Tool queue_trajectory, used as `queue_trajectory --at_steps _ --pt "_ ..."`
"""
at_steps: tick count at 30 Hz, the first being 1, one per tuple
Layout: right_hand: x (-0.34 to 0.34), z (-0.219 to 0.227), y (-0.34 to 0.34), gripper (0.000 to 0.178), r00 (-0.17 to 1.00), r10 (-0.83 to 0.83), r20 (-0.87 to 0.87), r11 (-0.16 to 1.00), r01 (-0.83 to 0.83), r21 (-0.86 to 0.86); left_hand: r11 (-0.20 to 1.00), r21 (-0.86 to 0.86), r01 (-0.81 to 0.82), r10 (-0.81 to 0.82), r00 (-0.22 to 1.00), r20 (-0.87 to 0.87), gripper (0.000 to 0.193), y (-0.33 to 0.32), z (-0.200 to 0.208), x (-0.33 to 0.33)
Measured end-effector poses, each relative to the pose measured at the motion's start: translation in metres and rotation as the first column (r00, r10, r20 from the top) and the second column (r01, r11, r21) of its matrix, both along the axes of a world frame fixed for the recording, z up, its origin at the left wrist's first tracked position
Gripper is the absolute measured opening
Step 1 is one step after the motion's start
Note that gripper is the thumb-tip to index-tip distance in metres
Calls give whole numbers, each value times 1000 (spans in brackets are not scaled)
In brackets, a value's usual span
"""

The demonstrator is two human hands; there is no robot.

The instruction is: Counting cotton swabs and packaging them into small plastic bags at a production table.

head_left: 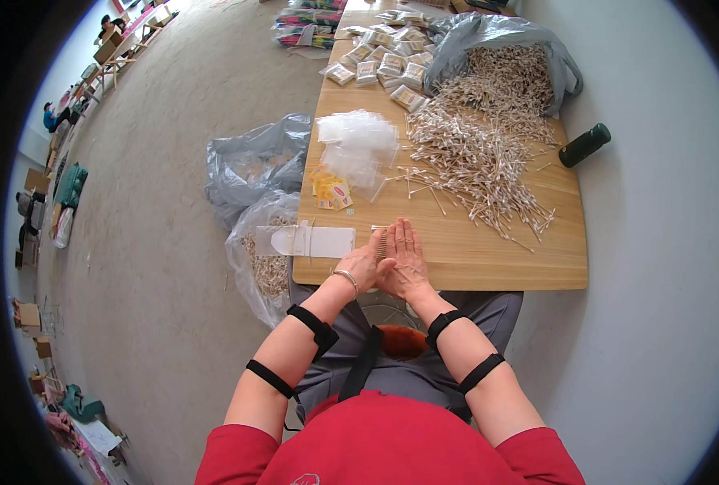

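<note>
Near the table's front edge my hands meet over a small row of cotton swabs. My left hand is closed along the left side of the row. On the other side, my right hand lies with its fingers stretched out flat, its edge against the swabs. Just left of them rests a white card-like piece with a clear plastic sleeve. Beyond it are yellow-and-white printed cards and a pile of clear plastic bags.
Loose cotton swabs spill from a grey plastic bag. Several filled packets lie at the far left of the table. A dark green bottle is by the right edge. Plastic sacks stand beside the left edge.
</note>
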State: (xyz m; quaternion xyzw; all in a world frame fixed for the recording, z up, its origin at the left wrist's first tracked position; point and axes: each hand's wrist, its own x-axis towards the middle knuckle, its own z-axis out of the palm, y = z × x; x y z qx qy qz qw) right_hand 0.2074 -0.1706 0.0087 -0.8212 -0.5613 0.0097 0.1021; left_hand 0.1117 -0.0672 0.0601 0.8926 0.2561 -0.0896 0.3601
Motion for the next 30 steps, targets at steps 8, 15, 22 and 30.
queue_trajectory --at_steps 8,15,22,30 --pt "-3 -3 2 91 1000 -12 22 998 11 55 999 6 -49 49 998 34 64 1 -4 -2" --pt "-1 20 -3 106 992 -3 -129 999 -1 -35 960 144 -239 219 965 141 39 18 0 17" --pt "-7 23 -1 112 995 -44 -87 993 33 -116 923 68 -378 303 827 474 9 35 -34 36" --pt "-14 12 -2 103 983 -93 -156 995 87 -47 730 -620 -289 669 488 560 44 -3 -72 0"
